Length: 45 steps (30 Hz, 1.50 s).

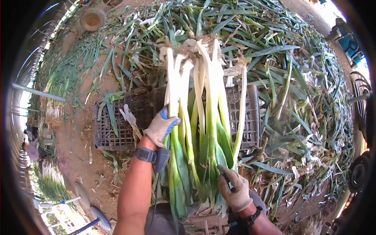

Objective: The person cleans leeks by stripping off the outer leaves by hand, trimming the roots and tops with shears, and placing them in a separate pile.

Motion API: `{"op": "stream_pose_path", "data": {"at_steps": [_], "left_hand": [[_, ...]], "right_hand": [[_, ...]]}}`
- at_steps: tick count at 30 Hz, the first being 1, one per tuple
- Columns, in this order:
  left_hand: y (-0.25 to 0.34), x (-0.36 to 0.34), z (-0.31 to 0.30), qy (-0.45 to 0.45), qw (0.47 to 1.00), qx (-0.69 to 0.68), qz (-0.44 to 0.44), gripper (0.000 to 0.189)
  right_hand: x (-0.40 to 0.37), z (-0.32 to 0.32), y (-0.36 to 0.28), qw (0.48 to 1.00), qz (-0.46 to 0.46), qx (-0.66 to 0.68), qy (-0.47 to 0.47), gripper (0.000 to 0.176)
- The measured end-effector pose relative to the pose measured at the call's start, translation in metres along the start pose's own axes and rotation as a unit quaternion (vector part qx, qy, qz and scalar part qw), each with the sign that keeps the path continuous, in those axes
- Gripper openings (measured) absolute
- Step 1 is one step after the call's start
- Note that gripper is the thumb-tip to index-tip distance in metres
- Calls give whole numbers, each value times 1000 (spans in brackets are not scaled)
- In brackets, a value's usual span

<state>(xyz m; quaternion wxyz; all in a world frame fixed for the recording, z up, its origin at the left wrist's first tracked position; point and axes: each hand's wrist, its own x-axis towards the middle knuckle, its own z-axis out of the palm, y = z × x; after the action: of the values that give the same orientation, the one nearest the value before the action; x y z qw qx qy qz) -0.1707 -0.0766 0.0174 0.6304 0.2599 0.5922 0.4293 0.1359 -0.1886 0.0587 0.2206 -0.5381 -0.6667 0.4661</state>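
Note:
Several long green onions [211, 113] with white shanks and roots at the far end lie lengthwise across a dark plastic crate [256, 113], leaves toward me. My left hand [161, 126], in a pale glove with blue at the fingertips, is closed round the stalks at the left of the bunch, thumb across them. My right hand [235, 190], also gloved, is closed on a slim dark-handled tool [227, 181] beside the green leaves; its working end is hard to make out. One onion [241, 113] lies slightly apart at the right.
Cut leaves [305, 98] are heaped behind and right of the crate. Bundled onions [53, 176] stand on the ground at the left. A round container [93, 19] is at the back left, a wheel [359, 171] at the right edge. Round-ended poles [100, 217] lie low at the left.

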Motion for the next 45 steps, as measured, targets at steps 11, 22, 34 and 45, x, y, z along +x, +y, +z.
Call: {"op": "stream_pose_path", "data": {"at_steps": [11, 22, 34, 45], "left_hand": [[-18, 29, 69, 189, 852, 482, -72, 76], [168, -105, -66, 69, 990, 101, -74, 24], [315, -399, -33, -176, 972, 154, -36, 54], [125, -464, -18, -204, 966, -12, -160, 55]], "right_hand": [[-41, 6, 8, 988, 154, -3, 18, 31], [-68, -40, -57, 942, 229, 246, -26, 39], [85, -59, -363, 609, 64, 757, -227, 83], [71, -27, -349, 330, 82, 818, -463, 42]]}}
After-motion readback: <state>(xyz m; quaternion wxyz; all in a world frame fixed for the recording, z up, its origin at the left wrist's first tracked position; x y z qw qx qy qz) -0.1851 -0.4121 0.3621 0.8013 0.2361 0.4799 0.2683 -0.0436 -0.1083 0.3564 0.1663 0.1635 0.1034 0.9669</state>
